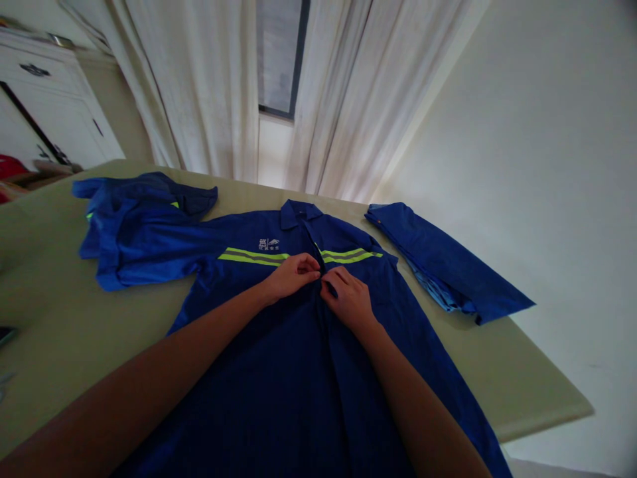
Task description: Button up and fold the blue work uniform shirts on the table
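Note:
A blue work jacket (269, 372) with yellow-green reflective stripes lies spread out, its collar away from me. White lettering marks one side of its chest. Both my hands meet at the front opening, just below the stripe. With fingertips pinched together, my left hand (294, 275) holds one edge of the front placket. My right hand (350, 295) pinches the placket close beside it, fingers curled. Whatever small part sits between the fingertips, such as a button, is too small to make out. Part of the jacket lies under my forearms.
Another blue garment (144, 212) is heaped at the left, against the jacket's sleeve. A folded blue garment (442, 259) lies at the right on the pale green table (537, 392). A dark phone-like object (6, 334) is at the left edge. Curtains (209, 86) and a white cabinet (54, 99) stand behind.

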The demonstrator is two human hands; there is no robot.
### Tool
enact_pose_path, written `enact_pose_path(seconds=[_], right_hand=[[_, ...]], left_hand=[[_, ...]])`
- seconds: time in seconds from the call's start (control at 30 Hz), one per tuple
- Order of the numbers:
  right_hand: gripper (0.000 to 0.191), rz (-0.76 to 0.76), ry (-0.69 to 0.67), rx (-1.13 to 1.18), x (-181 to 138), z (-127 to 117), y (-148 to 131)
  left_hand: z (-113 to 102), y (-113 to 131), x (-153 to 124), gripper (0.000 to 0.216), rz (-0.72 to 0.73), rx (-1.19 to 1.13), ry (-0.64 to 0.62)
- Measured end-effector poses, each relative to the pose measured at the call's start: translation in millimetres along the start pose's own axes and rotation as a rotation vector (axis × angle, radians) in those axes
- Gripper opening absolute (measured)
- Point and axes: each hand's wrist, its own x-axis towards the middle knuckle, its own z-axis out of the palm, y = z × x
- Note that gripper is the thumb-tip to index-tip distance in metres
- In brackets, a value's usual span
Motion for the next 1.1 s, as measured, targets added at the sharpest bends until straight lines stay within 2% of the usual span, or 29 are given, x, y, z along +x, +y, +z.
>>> enact_pose_path(seconds=[0.3, 0.7, 0.93, 1.1], right_hand=[[0.015, 0.020, 0.018, 0.003, -0.6, 1.4, 1.0], [0.013, 0.014, 0.013, -0.010, 0.8, -0.4, -2.3], [0.017, 0.025, 0.019, 0.026, 1.4, 0.2, -5.2], [0.019, -0.062, 0.041, -0.027, -1.0, 3.8, -0.5]], left_hand=[[5.9, -1.1, -2.1, 0.017, 0.090, 0.229, 0.023], [4.5, -4.0, -0.5, 0.017, 0.069, 0.153, 0.023], [6.6, 1.0, -1.5, 0.015, 0.016, 0.032, 0.051], [10.0, 0.4, -0.5, 0.016, -0.016, -0.006, 0.100]])
